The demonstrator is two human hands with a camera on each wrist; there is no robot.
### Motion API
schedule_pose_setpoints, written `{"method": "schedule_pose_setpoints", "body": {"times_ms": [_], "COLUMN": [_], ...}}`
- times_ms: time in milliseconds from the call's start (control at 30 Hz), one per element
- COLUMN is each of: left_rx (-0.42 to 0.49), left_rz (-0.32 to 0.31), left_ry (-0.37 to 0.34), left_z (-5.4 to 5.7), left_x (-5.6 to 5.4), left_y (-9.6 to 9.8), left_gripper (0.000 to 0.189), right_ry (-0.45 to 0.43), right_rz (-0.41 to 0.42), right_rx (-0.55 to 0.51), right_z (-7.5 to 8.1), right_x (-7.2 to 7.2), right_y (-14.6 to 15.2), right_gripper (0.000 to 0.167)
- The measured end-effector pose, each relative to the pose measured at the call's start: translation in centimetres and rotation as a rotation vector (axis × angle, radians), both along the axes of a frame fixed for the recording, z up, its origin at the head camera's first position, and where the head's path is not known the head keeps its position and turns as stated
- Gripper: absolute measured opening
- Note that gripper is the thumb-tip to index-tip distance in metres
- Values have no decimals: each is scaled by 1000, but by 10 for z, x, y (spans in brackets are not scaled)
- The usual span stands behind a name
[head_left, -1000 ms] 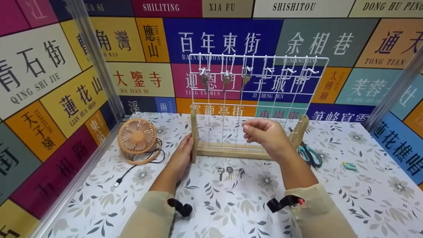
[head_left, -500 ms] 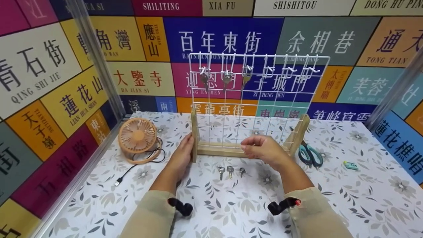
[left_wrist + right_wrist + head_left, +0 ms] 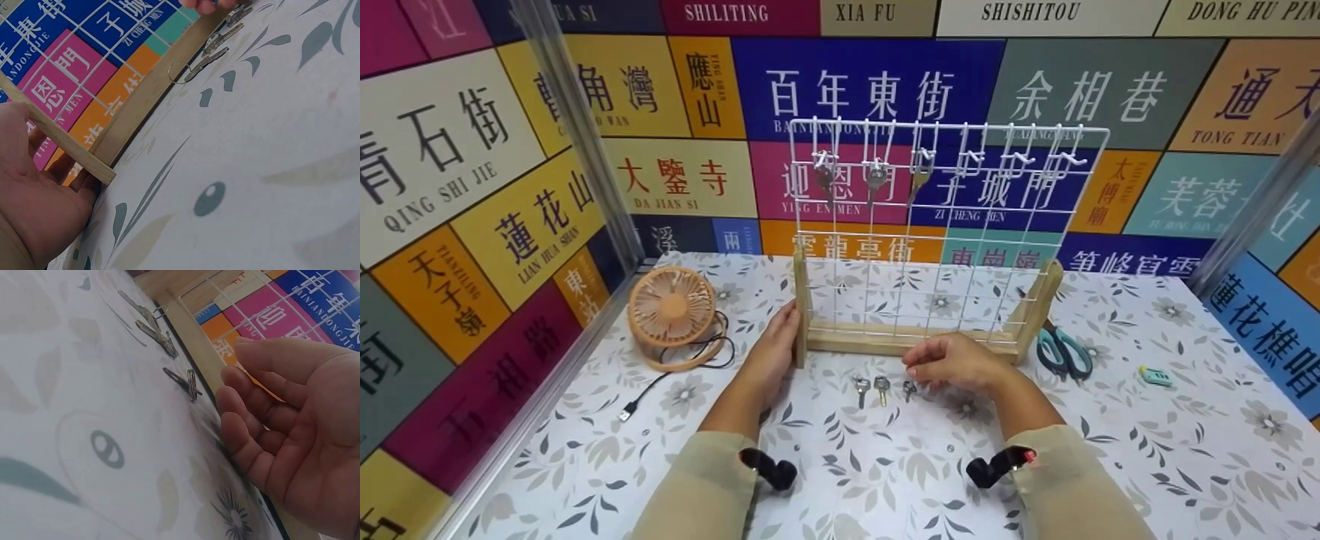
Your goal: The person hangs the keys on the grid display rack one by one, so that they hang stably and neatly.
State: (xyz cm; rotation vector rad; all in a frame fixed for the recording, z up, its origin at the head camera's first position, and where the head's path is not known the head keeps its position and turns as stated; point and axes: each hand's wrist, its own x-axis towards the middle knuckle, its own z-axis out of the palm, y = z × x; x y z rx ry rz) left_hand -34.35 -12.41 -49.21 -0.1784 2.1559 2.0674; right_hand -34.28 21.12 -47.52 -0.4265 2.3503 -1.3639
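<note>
On the flower-patterned table [image 3: 870, 480] stands a white wire rack [image 3: 877, 346] with a wooden frame, and the left hand [image 3: 769, 360] rests against the outer side of its left post [image 3: 801, 300], fingers apart, loosely bent and touching the wood. The right hand [image 3: 960, 364], half open with fingers gently curved, holds nothing and hovers just beside the nearest of three loose keys [image 3: 882, 385] lying in a row before the rack, while three hanging keys [image 3: 876, 177] occupy its left-hand hooks [image 3: 877, 161].
</note>
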Motion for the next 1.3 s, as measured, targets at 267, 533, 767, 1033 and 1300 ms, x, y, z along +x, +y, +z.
{"method": "schedule_pose_setpoints", "body": {"times_ms": [267,533,767,1033,1300], "left_rx": [-5,2,-1,-3,-5], "left_rz": [-7,-6,1,1,-1], "left_ry": [-19,-24,24,7,16], "left_z": [1,1,-1,0,0], "left_x": [1,0,1,2,2], "left_y": [0,-1,0,0,-1], "left_gripper": [64,63,62,62,61], "right_ry": [-30,-48,54,84,121], "right_rz": [34,45,95,127,106], "right_rx": [35,80,161,242,328], "right_z": [-7,-6,-6,-3,-2], "right_x": [-1,0,1,5,8], "right_y": [3,-1,-6,-8,-13], "right_gripper": [34,40,36,35,31]}}
